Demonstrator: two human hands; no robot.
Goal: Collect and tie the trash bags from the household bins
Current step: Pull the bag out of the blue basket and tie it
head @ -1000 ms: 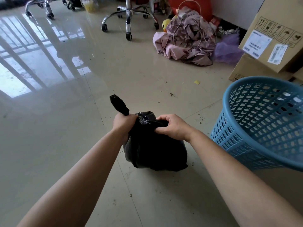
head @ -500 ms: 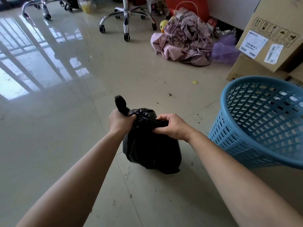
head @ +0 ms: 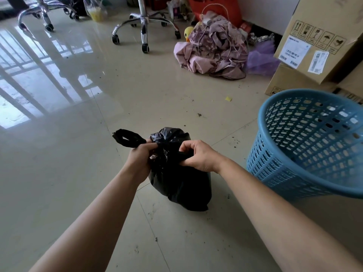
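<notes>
The black trash bag (head: 182, 181) sits on the tiled floor (head: 78, 173), out of and just left of the blue slatted bin (head: 294, 173), which leans at a tilt. Its mouth is gathered into a crumpled neck between the two hands. The left hand (head: 140, 156) is curled tight round one twisted strip of the bag, whose end pokes out to the left as a flat loop (head: 127, 139). The right hand (head: 198, 156) pinches the other strip between thumb and bent fingers, close against the neck. This looks like the tying step, with the strips drawn apart and no finished knot visible. The risks lie mostly in the film itself: pulled too hard, the thin plastic could stretch and split at the neck. The right-hand pinch holds only a short bit of strip, which could slip free and let the mouth open. A sideways tug might also topple the bag. Further off lie a heap of pinkish cloth (head: 212, 54), cardboard boxes (head: 318, 50) and a chair base (head: 144, 22) — all well apart from the work.
</notes>
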